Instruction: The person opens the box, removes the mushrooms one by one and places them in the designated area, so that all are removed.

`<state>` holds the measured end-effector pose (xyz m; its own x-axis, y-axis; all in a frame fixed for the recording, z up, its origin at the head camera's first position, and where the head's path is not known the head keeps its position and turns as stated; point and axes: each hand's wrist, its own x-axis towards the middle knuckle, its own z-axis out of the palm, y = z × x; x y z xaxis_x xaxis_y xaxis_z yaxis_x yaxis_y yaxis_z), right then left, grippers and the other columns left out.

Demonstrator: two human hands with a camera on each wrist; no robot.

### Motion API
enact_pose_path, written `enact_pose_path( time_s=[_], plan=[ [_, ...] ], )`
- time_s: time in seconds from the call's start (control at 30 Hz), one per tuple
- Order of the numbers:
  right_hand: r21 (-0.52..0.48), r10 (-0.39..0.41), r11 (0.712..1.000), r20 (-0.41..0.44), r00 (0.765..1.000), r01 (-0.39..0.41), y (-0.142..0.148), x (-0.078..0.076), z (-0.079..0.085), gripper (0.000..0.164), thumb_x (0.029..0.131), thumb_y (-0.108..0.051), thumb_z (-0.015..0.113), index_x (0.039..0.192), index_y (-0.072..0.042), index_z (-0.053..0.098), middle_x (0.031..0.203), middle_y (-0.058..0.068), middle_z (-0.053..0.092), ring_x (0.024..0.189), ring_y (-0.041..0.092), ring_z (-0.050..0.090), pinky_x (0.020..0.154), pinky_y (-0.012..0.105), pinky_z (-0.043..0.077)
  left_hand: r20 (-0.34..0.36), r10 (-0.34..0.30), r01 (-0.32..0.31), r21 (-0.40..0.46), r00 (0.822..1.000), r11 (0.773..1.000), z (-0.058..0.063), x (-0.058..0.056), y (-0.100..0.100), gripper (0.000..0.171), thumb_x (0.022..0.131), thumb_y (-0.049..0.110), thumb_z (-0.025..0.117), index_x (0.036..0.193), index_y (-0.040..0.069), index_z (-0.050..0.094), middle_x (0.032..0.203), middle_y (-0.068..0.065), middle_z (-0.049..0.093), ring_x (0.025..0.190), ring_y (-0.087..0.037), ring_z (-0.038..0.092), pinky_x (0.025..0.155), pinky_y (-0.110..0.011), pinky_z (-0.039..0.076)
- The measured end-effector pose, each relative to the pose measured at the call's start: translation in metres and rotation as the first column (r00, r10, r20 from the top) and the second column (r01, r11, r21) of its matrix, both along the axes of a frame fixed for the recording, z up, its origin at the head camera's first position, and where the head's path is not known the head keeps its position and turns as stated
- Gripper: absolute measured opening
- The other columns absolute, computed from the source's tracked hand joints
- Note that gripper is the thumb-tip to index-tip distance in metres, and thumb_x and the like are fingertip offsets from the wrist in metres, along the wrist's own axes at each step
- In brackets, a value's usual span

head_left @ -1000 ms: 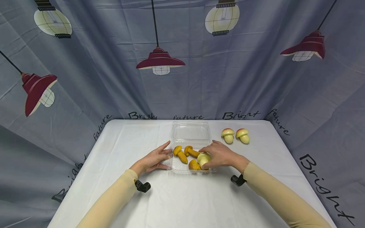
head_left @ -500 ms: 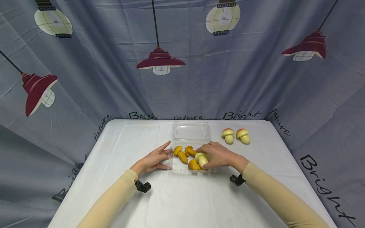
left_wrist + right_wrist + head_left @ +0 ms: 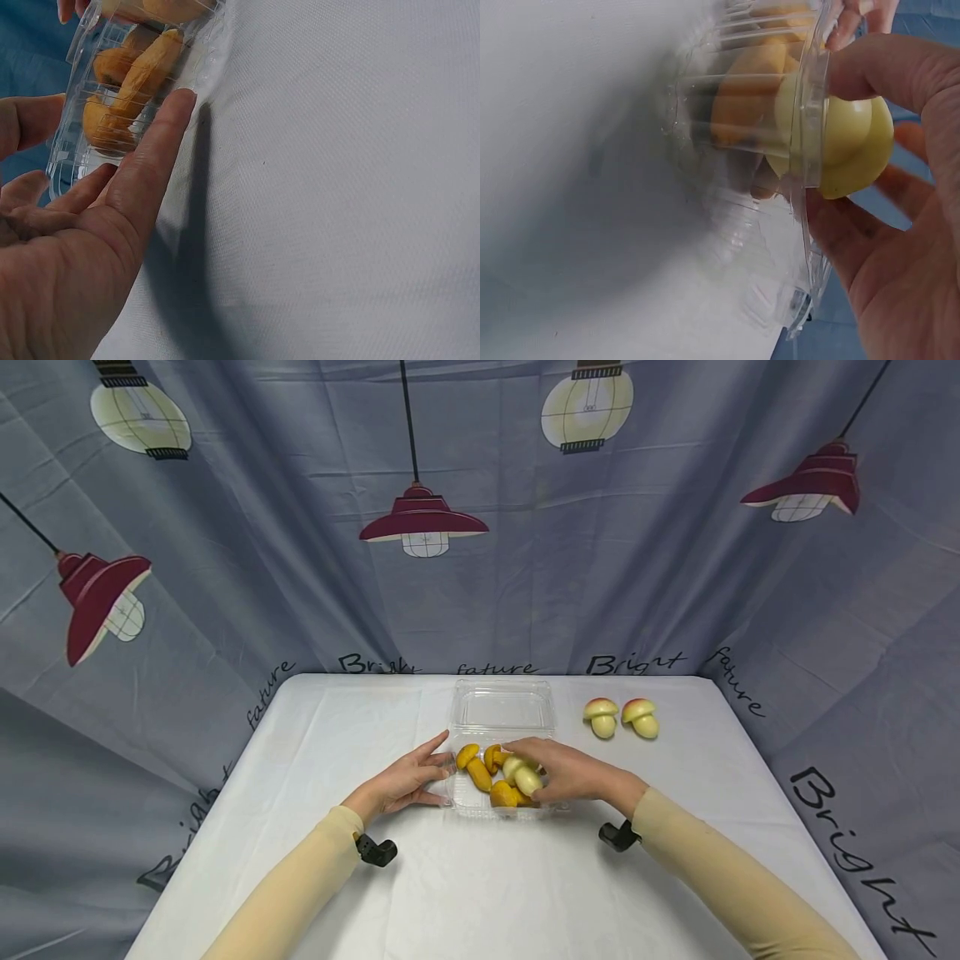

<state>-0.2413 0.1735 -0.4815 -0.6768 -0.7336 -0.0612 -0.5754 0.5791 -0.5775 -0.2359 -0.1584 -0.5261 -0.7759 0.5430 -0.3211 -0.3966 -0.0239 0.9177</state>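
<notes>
Fingers of the right hand [image 3: 576,770] grasp a pale mushroom [image 3: 522,775] over the right part of the clear container [image 3: 462,798]. Compared with a moment ago, hand and mushroom sit further left, and the nearest orange mushroom [image 3: 503,794] has shifted slightly the same way. That brings the pale one closer to the other two orange mushrooms [image 3: 477,772] and seems to free space by the right wall; part of it stands above the rim, so it looks unsettled. Unmoved, the left hand [image 3: 407,782] touches the container's left side, fingers unclenched. Two red-tinged mushrooms [image 3: 640,718] rest on the counter [image 3: 495,885], beyond the right hand.
</notes>
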Motion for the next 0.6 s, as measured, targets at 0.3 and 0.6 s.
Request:
enact_pose_path(
  time_s=[0.3,0.6],
  plan=[
    [0.049,-0.076,0.996,0.035,0.996,0.075,-0.0022,-0.0001,-0.0025,0.078,0.082,-0.006,0.076,0.154,-0.005,0.045,0.148,0.008,0.051,0.118,0.015,0.055,0.097,0.035,0.053,-0.013,-0.009,0.009,-0.006,1.000,1.000,0.0006,0.0001,-0.0001,0.085,0.103,0.000,0.053,0.167,0.031,0.006,0.170,-0.019,0.007,0.150,-0.042,0.025,0.092,-0.049,0.059],
    [0.077,-0.124,0.990,0.036,0.992,0.121,-0.0038,0.0034,0.0033,0.074,0.085,-0.026,0.081,0.151,-0.010,0.051,0.146,0.006,0.053,0.112,0.015,0.058,0.092,0.037,0.054,-0.010,-0.008,0.008,-0.010,1.000,1.000,0.0025,0.0009,-0.0003,0.085,0.103,0.000,0.054,0.167,0.032,0.007,0.170,-0.019,0.009,0.150,-0.041,0.026,0.092,-0.048,0.060]
  ],
)
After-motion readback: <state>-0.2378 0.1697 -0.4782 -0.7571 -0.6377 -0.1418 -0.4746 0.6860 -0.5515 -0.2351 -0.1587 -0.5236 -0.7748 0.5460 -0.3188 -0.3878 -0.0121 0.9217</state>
